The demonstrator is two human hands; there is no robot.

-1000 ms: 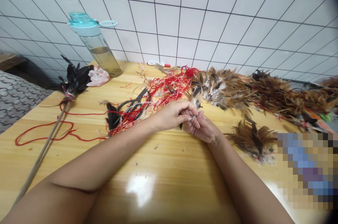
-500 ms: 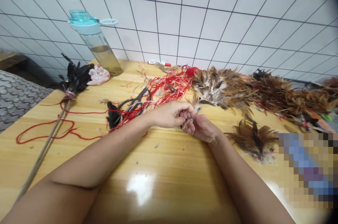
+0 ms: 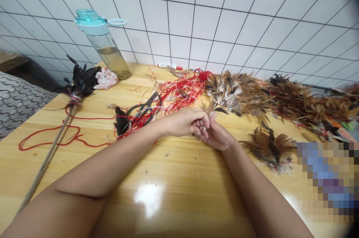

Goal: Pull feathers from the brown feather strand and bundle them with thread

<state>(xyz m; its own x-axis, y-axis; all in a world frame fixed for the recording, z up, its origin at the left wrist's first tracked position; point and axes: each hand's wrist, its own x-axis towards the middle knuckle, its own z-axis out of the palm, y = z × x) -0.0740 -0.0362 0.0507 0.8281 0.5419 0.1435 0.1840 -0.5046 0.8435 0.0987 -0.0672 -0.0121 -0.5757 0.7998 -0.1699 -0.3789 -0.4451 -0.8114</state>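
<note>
My left hand (image 3: 183,122) and my right hand (image 3: 220,136) meet above the middle of the table. Both have their fingers curled and pressed together around a few small feathers (image 3: 208,108), whose brown tips poke out beyond the knuckles. The quill ends are hidden inside the fingers. Just past the hands lies a thick row of brown and white feathers (image 3: 238,92). Close to my right wrist is a small tied bunch of brown feathers (image 3: 270,146). Scissors (image 3: 144,109) with dark handles rest among red string beyond my left forearm.
A heap of red string (image 3: 182,94) lies at the back, near a red-and-white marker (image 3: 169,67). At left are a stick (image 3: 47,159) topped with black feathers (image 3: 82,79), crumpled plastic (image 3: 106,79) and a water bottle (image 3: 112,56). Darker feather bundles (image 3: 305,99) run along the right.
The fingers of both hands have shifted slightly, drawing closer together around the feathers. The whole view has moved a little; the things on the table lie as before.
</note>
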